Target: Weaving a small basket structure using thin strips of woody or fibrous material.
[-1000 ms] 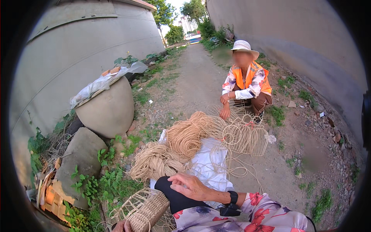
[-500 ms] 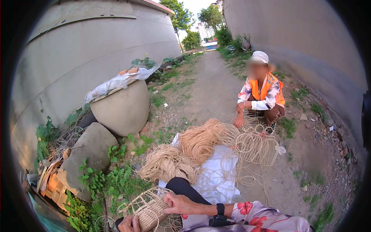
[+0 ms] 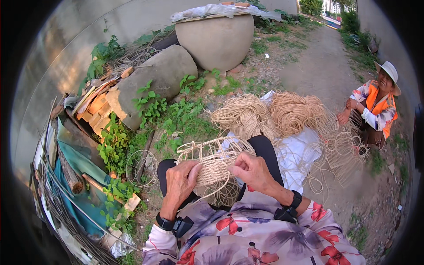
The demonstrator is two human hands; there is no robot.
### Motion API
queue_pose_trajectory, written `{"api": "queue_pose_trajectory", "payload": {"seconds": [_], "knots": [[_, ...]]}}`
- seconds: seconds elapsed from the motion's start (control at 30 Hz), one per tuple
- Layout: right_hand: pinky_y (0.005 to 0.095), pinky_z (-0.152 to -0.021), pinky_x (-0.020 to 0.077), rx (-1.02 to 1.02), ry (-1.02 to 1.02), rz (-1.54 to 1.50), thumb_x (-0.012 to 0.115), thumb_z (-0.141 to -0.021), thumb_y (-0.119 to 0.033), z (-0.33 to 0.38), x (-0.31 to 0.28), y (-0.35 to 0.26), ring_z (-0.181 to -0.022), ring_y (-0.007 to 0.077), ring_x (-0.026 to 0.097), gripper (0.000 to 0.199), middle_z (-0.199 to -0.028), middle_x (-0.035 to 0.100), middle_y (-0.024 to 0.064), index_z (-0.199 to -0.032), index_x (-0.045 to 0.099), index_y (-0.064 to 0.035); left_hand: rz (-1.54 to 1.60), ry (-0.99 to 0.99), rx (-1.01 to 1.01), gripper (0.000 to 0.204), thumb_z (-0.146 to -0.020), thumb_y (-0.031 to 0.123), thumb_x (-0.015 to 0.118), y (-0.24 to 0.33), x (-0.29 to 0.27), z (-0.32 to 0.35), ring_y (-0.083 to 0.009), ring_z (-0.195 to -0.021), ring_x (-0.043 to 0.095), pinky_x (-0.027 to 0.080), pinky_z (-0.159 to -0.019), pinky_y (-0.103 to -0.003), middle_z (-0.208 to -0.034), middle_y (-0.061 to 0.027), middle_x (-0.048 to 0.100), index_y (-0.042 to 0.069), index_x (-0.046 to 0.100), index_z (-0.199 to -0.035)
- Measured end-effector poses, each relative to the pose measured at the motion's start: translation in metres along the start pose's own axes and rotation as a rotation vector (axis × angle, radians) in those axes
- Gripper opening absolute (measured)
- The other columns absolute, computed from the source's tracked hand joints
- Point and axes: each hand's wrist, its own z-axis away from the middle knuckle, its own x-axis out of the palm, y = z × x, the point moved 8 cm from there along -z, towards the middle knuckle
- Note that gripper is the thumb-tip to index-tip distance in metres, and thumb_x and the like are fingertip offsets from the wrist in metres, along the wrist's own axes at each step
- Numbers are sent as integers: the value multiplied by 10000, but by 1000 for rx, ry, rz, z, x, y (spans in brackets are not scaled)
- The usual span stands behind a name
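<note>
A partly woven basket (image 3: 213, 171) of pale twisted cord rests over my lap, its lower part tightly woven and its open ribs standing toward the far side. My left hand (image 3: 180, 179) is closed on the basket's left end, thumb on the weave. My right hand (image 3: 256, 171) is at the right end, thumb and forefinger pinched at a strand of cord that curves down below the basket. The exact grip is partly hidden by the fingers. Looser cord hangs beneath the basket between my knees.
Two big cord bundles, one pale (image 3: 245, 115) and one tan (image 3: 295, 111), lie beyond my knees by a white sheet (image 3: 293, 154). A person in an orange vest (image 3: 382, 105) squats at right near an open cord frame (image 3: 342, 152). A large clay vat (image 3: 216, 42) and stacked wood stand left.
The view has swung left and down, so the scene sits farther right and both forearms show. My right hand has moved from atop the weave to the basket's right end.
</note>
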Motion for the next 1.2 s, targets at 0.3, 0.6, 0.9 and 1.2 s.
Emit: {"api": "queue_pose_trajectory", "payload": {"seconds": [0.3,0.6,0.9,1.2], "knots": [[339,-554,484,50,-8,-115,621,-810,-138,-10,2,15,-595,172,634,134,-643,623,88,-799,565,-18,27,-11,-31,132,-856,121,665,7,16,-4,-326,-675,665,511,-624,-354,-772,-173,676,-5,698,-874],[193,-413,386,156,-220,-675,557,-982,-216,-21,18,28,-453,48,472,204,-637,529,-2,-1064,539,-31,-304,-133,-124,275,-891,228,594,9,14,-1,-410,-606,602,468,-589,-430,-637,-227,598,-25,677,-822],[199,-367,306,85,-223,-621,590,-958,-284,-23,19,46,-379,26,403,254,-510,428,-61,-1066,639,-59,221,-412,-208,358,-947,286,548,-22,31,-3,-200,-764,585,472,-710,-340,-843,-127,671,-40,650,-1054],[207,-410,288,113,-148,-718,627,-930,-300,-22,16,71,-429,21,394,212,-574,468,-73,-983,653,-96,98,-403,-89,339,-949,281,558,-28,57,-13,-195,-643,533,428,-597,-372,-670,-139,567,-49,634,-927]]}}
